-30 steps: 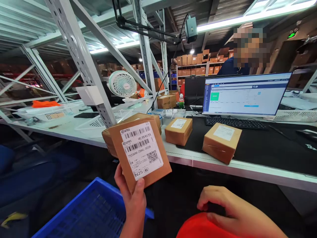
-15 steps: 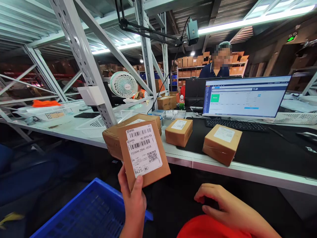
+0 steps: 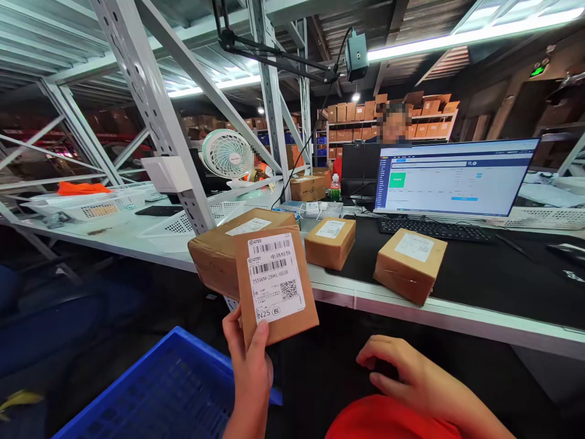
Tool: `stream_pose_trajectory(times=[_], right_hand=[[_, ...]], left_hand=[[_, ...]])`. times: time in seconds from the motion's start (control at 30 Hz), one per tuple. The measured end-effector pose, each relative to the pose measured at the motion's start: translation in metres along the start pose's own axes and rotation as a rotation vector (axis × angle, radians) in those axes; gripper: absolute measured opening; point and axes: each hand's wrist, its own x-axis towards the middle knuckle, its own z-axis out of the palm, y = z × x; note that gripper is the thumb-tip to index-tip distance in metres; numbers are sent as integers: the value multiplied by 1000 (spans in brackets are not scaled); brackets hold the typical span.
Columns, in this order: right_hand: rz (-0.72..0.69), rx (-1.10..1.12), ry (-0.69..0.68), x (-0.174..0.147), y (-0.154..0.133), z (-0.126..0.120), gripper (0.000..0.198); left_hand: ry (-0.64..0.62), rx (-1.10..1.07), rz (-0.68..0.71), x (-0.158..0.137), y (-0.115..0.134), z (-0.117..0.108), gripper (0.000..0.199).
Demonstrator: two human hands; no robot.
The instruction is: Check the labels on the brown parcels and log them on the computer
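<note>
Left hand (image 3: 250, 363) gripping one labelled box (image 3: 278, 288) before the table's (image 3: 340, 297) front edge, right hand (image 3: 404, 366) half-open, room between, three boxes (image 3: 406, 266) along that edge

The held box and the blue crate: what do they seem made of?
Box: apparently cardboard, matte brown, with flat panels and crisp edges. Blue crate: probably moulded plastic with a slight sheen, judging by its uniform colour and gridded base.

Held box (image 3: 278, 280) before the large carton (image 3: 214, 256); keyboard (image 3: 434, 230) before the monitor (image 3: 425, 183); crate (image 3: 183, 353) below the desk (image 3: 359, 298).
</note>
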Motion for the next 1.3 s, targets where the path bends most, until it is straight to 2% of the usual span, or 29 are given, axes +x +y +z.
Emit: stream_pose_trajectory(times=[0.33,0.7,0.97,1.13,1.3], right_hand=[[23,-11,4,2,2,3,27],[15,-13,11,5,5,8,27],[0,30,15,11,5,12,31],[-5,174,47,19,12,21,48],[-115,364,92,45,13,32,79]], left_hand=[[32,-81,-41,-1,-3,0,62],[9,-194,10,-8,-9,-7,63],[26,-226,-25,-13,-16,-9,65],[-1,-226,-55,-23,-15,-4,69],[-43,-187,-121,-31,-19,1,73]])
